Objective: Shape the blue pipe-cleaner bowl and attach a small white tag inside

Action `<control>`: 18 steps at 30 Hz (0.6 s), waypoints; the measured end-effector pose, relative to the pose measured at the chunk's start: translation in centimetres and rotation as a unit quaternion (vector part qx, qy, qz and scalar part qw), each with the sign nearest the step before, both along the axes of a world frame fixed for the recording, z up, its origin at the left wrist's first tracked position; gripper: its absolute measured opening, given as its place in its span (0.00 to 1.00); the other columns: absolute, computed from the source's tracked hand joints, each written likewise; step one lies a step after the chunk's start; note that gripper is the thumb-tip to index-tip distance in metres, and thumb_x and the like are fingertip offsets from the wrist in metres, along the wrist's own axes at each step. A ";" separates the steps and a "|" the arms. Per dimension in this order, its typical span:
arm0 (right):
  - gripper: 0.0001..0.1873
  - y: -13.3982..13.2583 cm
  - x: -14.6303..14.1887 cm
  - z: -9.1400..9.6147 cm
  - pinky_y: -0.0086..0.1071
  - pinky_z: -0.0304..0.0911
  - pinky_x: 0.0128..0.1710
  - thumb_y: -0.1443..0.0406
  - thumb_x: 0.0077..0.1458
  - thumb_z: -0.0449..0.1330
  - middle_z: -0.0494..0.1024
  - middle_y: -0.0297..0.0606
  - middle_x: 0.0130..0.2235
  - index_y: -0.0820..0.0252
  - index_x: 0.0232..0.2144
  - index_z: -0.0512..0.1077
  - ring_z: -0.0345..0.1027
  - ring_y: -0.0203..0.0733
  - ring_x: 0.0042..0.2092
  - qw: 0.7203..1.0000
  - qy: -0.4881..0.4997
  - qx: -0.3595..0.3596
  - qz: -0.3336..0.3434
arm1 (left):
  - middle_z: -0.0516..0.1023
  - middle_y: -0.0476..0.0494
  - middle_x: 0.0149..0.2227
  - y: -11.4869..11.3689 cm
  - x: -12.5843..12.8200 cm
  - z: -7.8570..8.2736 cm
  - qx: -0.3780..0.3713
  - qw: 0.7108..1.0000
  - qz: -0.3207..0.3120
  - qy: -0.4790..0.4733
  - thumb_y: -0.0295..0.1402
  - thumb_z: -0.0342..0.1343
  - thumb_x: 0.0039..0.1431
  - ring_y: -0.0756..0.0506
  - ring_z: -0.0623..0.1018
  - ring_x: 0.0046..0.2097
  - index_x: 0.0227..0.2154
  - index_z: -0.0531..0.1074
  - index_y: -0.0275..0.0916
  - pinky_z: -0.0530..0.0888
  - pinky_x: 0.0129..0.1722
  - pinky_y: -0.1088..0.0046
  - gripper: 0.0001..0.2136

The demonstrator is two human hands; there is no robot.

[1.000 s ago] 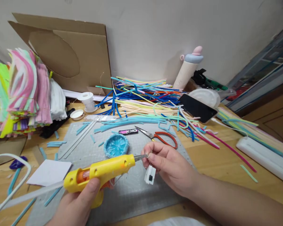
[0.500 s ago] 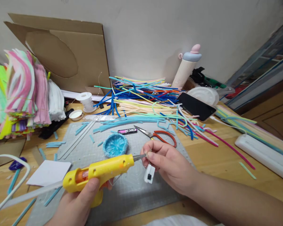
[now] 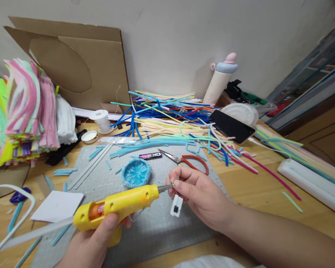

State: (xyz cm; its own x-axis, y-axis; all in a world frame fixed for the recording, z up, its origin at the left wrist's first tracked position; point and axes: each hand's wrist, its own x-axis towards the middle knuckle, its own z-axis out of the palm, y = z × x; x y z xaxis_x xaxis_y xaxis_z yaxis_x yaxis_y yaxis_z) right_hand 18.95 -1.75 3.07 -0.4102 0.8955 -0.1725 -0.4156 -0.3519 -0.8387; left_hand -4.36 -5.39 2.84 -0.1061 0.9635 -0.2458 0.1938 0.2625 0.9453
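Note:
My left hand (image 3: 92,243) is wrapped round the grip of a yellow hot glue gun (image 3: 120,203), whose metal nozzle points right. The nozzle tip touches a small metal piece (image 3: 173,182) pinched in the fingertips of my right hand (image 3: 201,195). A small white box with a black switch (image 3: 176,206) hangs just below those fingers. Both hands hover over a grey cutting mat (image 3: 162,227). A round blue fuzzy cup-shaped piece (image 3: 136,173) lies on the mat just beyond the gun.
Red-handled scissors (image 3: 188,160) and a black lighter (image 3: 150,155) lie behind the hands. Behind them is a heap of coloured pipe cleaners (image 3: 170,119), a black phone (image 3: 232,126) and a bottle (image 3: 220,80). Stacked fuzzy sheets (image 3: 25,108) stand left, cardboard (image 3: 72,63) against the wall.
Both hands stay almost still with the nozzle at the pinched piece. The view has shifted slightly and the white box hangs a little lower.

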 end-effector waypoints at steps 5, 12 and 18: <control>0.12 0.0 0.0 0.1 0.25 0.57 0.31 0.58 0.49 0.67 0.72 0.32 0.29 0.60 0.30 0.72 0.64 0.32 0.31 1.000 0.007 0.003 0.001 | 0.78 0.43 0.25 0.0 -0.4 -0.4 0.006 0.998 -0.066 -0.009 0.57 0.53 0.48 0.39 0.76 0.32 0.20 0.77 0.45 0.77 0.34 0.66 0.21; 0.13 0.1 -0.1 0.0 0.26 0.58 0.32 0.58 0.49 0.67 0.71 0.32 0.28 0.60 0.30 0.72 0.63 0.32 0.31 1.000 0.005 0.012 -0.001 | 0.79 0.42 0.27 -0.2 -0.2 -0.6 0.018 0.999 -0.042 0.003 0.59 0.55 0.45 0.39 0.76 0.32 0.21 0.78 0.43 0.77 0.33 0.68 0.22; 0.13 0.1 0.1 0.0 0.26 0.56 0.31 0.58 0.50 0.67 0.71 0.32 0.28 0.60 0.30 0.71 0.62 0.32 0.30 1.000 0.006 0.013 -0.005 | 0.80 0.43 0.30 -0.1 -0.2 -0.4 0.036 0.998 -0.057 -0.010 0.57 0.54 0.47 0.37 0.77 0.36 0.23 0.80 0.46 0.77 0.41 0.66 0.20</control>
